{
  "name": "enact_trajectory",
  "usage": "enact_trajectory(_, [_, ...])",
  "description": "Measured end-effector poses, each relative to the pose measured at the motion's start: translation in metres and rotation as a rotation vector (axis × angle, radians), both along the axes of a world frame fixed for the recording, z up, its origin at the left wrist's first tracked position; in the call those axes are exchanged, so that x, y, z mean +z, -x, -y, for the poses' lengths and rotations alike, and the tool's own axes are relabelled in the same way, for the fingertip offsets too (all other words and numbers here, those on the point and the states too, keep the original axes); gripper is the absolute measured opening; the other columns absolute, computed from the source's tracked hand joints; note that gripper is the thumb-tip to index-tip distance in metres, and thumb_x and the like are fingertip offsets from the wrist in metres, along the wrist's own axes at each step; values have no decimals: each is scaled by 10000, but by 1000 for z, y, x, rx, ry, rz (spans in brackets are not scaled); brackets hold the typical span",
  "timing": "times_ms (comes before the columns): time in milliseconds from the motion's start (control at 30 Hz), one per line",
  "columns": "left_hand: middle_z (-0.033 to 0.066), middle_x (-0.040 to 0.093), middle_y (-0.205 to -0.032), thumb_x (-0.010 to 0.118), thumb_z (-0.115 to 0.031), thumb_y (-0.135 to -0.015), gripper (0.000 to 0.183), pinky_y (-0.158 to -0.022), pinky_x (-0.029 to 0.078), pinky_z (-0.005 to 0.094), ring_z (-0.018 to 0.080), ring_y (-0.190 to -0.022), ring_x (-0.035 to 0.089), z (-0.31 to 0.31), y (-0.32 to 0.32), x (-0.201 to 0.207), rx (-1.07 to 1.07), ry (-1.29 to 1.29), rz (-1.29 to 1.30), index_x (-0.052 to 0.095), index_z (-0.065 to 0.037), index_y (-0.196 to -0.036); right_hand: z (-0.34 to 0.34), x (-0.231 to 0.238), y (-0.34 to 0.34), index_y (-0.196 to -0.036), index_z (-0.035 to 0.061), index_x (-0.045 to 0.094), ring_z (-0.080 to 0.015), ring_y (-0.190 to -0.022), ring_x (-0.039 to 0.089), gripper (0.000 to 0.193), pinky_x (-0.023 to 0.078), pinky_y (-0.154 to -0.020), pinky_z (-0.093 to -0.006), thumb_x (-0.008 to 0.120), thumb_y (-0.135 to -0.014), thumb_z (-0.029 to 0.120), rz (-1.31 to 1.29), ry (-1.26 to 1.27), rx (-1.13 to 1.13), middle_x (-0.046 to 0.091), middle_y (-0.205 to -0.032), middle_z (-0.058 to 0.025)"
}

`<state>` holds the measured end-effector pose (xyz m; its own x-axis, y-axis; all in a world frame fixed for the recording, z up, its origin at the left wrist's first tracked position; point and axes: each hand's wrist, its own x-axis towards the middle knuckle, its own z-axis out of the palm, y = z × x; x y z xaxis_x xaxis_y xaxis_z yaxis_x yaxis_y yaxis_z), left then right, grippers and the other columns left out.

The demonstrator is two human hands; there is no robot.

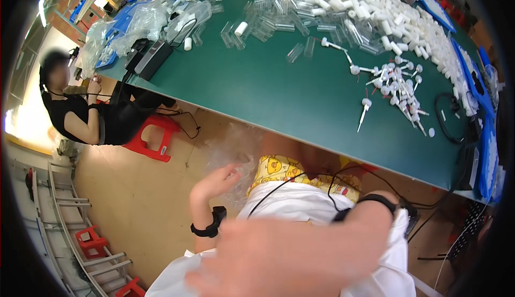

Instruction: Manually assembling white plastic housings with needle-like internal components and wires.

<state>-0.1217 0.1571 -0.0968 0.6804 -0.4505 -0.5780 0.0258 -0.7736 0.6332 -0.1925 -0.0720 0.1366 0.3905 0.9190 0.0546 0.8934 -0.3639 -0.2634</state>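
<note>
Left hand: we saw our left hand (217,182) below the table edge, fingers loosely curled and touching a crumpled clear plastic bag (236,155) by our lap; whether it gripped the bag we could not tell.
Right hand: our right hand (279,262) swept blurred across the lower frame, fingers spread, holding nothing.
Table edge: the green work table (257,88) ended just above our knees, well apart from both hands.
Open room: bare tan floor (145,200) lay to our left, bounded by a red plastic stool (153,136).
Tabletop: white plastic pump nozzles (399,90) lay far right.
</note>
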Motion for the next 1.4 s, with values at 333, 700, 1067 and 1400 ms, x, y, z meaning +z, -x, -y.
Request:
enact_trajectory(333, [178, 604, -1103, 466, -339, -924, 444, -841, 461, 353, 298, -989, 589, 5, 1, 4, -153, 33, 101, 475, -50, -1260, -9, -1, 88, -719, 2, 495, -153, -625, 384, 652, 426, -706, -246, 771, -396, 497, 869, 136, -668, 382, -640, -1])
enact_trajectory(700, [155, 595, -1102, 475, -293, -930, 423, -863, 453, 327, 257, -1003, 578, 10, 1, 41, -231, 1, 91, 466, -53, -1277, -2, 33, 118, -725, 71, 384, -196, -531, 562, 408, 524, -531, -327, 784, -679, 140, 356, -847, -854, 555, -681, -91])
enact_trajectory(1067, [118, 614, -1051, 493, -181, -939, 310, -870, 455, 302, 182, -994, 590, 98, -78, 138, -617, 583, -18, 519, 5, -1186, 101, -75, 2, -871, 12, 524, -259, -469, 516, 271, 418, -449, -351, 665, -783, 225, 429, -235, -1103, 525, -591, -94])
enact_trajectory(1400, [-45, 307, -513, 444, -243, -943, 246, -452, 279, 242, 73, -464, 309, 262, -158, 163, -318, 1295, -883, 478, -77, -764, 149, -126, -46, -846, -7, 498, -333, -517, 609, 449, 482, -472, -412, 579, -838, 434, 152, 16, -1547, 591, -565, -146])
